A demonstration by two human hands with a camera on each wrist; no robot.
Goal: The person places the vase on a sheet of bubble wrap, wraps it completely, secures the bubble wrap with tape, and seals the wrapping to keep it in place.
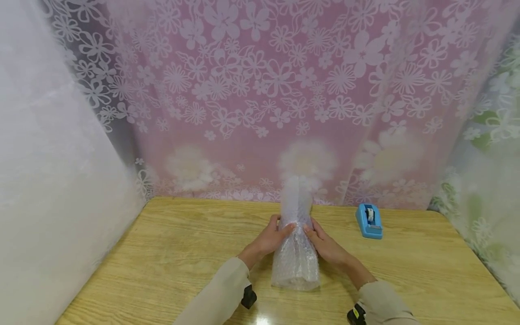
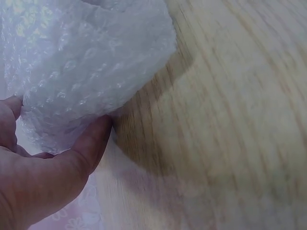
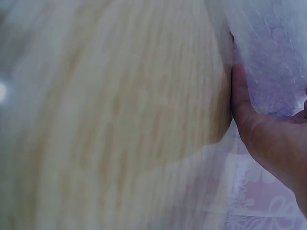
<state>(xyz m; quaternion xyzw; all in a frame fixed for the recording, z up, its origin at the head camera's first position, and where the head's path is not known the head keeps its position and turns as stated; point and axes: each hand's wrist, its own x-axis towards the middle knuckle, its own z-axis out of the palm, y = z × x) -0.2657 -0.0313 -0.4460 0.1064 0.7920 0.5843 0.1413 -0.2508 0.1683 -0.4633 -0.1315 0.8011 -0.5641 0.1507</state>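
A long bundle of clear bubble wrap (image 1: 295,266) lies lengthwise on the wooden table, its far end reaching the table's back edge. It narrows at the middle and flares at the near end; whether anything is inside, I cannot tell. My left hand (image 1: 271,238) grips its left side, thumb on top. From the right, my right hand (image 1: 330,247) holds it at about the same height, thumb also on top. In the left wrist view, the left hand (image 2: 50,179) has fingers and thumb against the bubble wrap (image 2: 91,62). The right wrist view shows the right hand (image 3: 271,136) beside the wrap (image 3: 273,52).
A blue tape dispenser (image 1: 369,222) with a roll of tape stands at the back right of the wooden table (image 1: 183,253). A pink flowered curtain (image 1: 252,104) hangs behind the table, with pale sheets at the left and right sides.
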